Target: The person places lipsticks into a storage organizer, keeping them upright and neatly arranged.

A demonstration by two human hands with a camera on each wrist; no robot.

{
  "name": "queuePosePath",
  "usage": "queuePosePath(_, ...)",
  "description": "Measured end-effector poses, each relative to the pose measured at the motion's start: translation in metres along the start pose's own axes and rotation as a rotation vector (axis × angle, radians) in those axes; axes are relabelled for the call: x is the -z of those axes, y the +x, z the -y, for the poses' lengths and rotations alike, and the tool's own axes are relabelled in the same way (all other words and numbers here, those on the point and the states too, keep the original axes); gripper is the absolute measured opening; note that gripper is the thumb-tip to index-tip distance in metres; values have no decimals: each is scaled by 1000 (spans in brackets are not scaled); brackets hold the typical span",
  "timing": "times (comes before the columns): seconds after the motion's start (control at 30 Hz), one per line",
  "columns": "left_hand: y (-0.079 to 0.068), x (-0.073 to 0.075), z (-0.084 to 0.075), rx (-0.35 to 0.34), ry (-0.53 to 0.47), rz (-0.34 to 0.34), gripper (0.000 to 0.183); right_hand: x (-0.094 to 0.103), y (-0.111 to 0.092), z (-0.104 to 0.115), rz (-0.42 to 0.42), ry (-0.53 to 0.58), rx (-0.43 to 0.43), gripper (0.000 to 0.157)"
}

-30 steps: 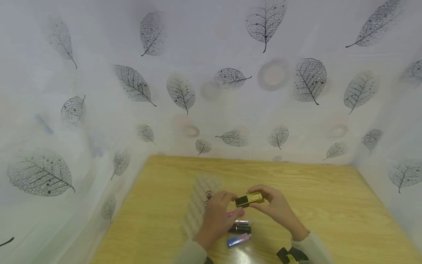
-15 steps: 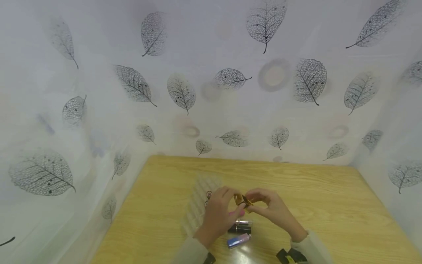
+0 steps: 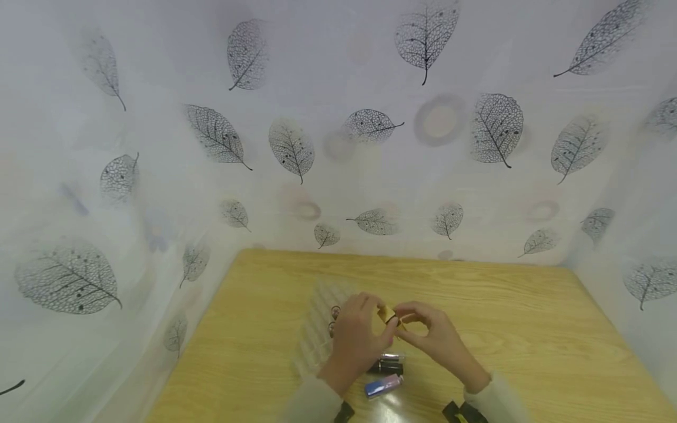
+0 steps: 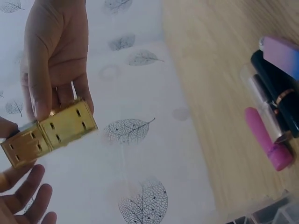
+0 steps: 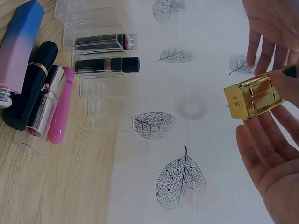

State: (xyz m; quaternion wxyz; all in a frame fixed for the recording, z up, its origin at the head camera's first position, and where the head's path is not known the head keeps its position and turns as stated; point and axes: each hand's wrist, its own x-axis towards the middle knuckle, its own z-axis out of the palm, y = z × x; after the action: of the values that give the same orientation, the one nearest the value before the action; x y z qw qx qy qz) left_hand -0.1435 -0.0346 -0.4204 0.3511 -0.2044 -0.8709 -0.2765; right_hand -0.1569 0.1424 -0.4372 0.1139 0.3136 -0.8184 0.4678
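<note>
Left hand (image 3: 355, 338) and right hand (image 3: 438, 335): both grips pinch a gold case (image 4: 55, 129), right of the clear rack (image 5: 105, 87).
Pink tube (image 5: 61, 107), black tube (image 5: 28, 98) and blue-pink tube (image 5: 19, 51) lie right of the rack, partly hidden by the left hand.

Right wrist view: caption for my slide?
Left hand and right hand hold a gold case; four tubes lie beside a clear rack.

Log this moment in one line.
left hand: holds gold case; right hand: holds gold case; pink tube: on table; clear organizer: holds dark tubes
</note>
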Motion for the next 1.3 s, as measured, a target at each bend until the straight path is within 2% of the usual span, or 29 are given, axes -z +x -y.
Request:
queuePosePath(0.17,5,-1,-7,60,88,-24,28,-8,2,5,-90,-65,93,42)
queuePosePath(0.37,8,-2,-13,89,154,-35,29,-16,4,8,-179,-89,107,45)
queuePosePath(0.6,11,-3,-15,96,176,-52,32,-20,8,11,-227,-68,149,45)
queuePosePath(0.83,8,-1,-12,85,183,-37,35,-18,9,12,-210,-128,139,43)
queuePosePath(1.0,3,5,-4,66,144,5,34,-16,12,11,-162,-95,109,37)
queuePosePath(1.17,-5,13,10,77,160,48,29,-15,16,8,-116,-54,70,32)
queuePosePath(1.3,-13,16,33,68,193,14,22,-15,19,7,-99,-27,60,30)
